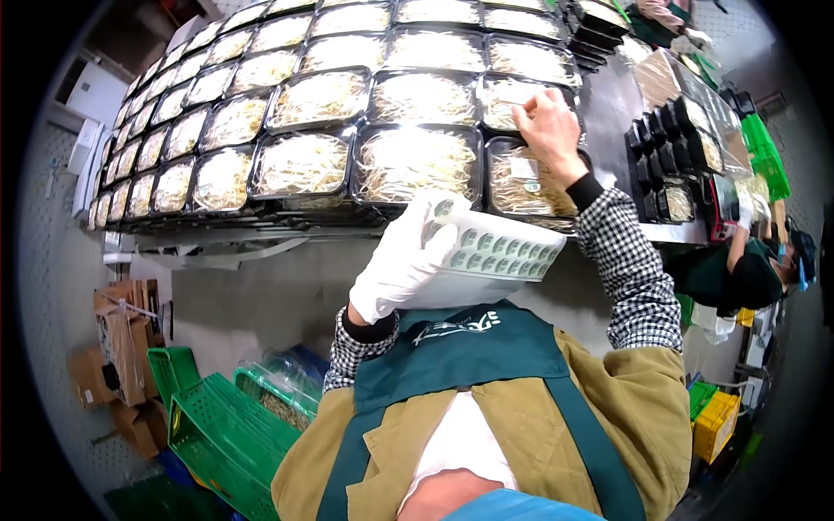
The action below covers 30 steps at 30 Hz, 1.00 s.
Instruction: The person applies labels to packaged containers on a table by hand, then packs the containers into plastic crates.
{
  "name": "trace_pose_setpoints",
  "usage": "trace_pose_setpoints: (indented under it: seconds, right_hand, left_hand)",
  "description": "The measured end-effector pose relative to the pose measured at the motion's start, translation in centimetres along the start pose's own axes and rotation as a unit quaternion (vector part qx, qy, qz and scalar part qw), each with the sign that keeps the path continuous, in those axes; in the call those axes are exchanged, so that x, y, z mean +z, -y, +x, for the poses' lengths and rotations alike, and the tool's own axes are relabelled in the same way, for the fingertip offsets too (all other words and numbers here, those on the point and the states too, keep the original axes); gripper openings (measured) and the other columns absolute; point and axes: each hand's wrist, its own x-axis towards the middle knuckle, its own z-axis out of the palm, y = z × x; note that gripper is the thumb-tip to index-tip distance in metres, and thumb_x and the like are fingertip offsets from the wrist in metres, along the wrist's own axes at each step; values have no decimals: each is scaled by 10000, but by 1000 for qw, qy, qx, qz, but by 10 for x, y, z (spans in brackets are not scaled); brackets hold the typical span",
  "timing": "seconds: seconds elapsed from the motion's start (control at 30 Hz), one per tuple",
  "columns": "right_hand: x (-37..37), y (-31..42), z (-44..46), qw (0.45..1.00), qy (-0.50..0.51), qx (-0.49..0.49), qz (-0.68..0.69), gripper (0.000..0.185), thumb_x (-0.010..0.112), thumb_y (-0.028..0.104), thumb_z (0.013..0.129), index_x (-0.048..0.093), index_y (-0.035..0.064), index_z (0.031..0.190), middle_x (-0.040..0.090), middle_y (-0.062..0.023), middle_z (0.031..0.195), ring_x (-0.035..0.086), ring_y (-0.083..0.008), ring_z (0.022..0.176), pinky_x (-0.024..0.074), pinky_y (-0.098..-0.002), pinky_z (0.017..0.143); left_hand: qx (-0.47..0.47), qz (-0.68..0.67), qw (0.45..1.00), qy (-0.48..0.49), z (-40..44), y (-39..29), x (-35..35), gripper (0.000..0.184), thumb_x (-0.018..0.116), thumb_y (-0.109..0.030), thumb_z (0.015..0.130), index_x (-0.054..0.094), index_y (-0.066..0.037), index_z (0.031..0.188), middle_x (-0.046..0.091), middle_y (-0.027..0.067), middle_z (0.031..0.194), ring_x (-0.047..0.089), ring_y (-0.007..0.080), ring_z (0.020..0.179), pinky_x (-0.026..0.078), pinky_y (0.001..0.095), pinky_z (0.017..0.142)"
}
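My left hand point(404, 260), in a white glove, grips a sheet of labels point(508, 252) with rows of small green-and-white stickers, held in front of my apron. Bare and with its fingers pinched together, my right hand point(552, 130) is over a black tray of bean sprouts point(499, 102) in the second row. Whatever those fingertips hold, if anything, is too small to make out. Below that hand, a nearer sprout tray point(530, 195) has a pale label on its top. Left of it is another full sprout tray point(417, 165).
Many more filled trays point(300, 163) stretch back and left across the table. Stacked black trays point(669, 156) stand at the right, near a co-worker point(738, 269) in a dark green top. Green crates point(230, 425) and cardboard boxes point(126, 356) lie on the floor at left.
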Motion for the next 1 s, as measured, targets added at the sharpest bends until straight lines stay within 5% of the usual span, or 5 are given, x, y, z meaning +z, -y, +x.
trace_pose_setpoints:
  seconds: [0.17,0.27,0.4,0.63,1.0]
  right_hand:
    - [-21,6,16,979,61,-79,177,217,647,252,810,609,68,918,641,-96,829,625,-233,700,488,-360,565]
    - [-74,63,4,791,411,-98,443,243,672,249,832,628,57,976,592,-17,728,539,-49,684,414,-195,587]
    - [-94,91,-4,815,287,-288,413,89,661,74,801,606,19,845,602,-61,940,574,-151,866,462,-266,732]
    - [-12,-34,91,932,137,69,328,237,643,188,853,663,-23,959,639,6,814,543,-44,738,432,-200,664]
    - [56,-78,108,997,55,-30,41,173,586,232,799,574,78,876,594,-143,975,597,-350,858,477,-433,741]
  left_hand:
    - [-3,79,996,-40,9,0,-3,308,547,-114,874,501,6,1153,583,73,1009,529,111,908,436,251,817]
    - [-37,65,993,-87,11,-8,4,320,555,-104,867,510,-9,1170,612,85,934,544,108,818,453,254,756]
    - [40,180,978,-96,21,-5,5,243,575,-152,866,568,-33,1078,625,113,843,593,207,729,473,299,672]
    - [-39,1,994,-99,16,-11,1,139,666,-80,820,648,-12,941,650,11,780,592,62,720,468,211,652]
    - [49,-153,958,-237,-10,-9,-45,482,714,22,718,542,53,1167,650,106,992,622,138,889,501,262,809]
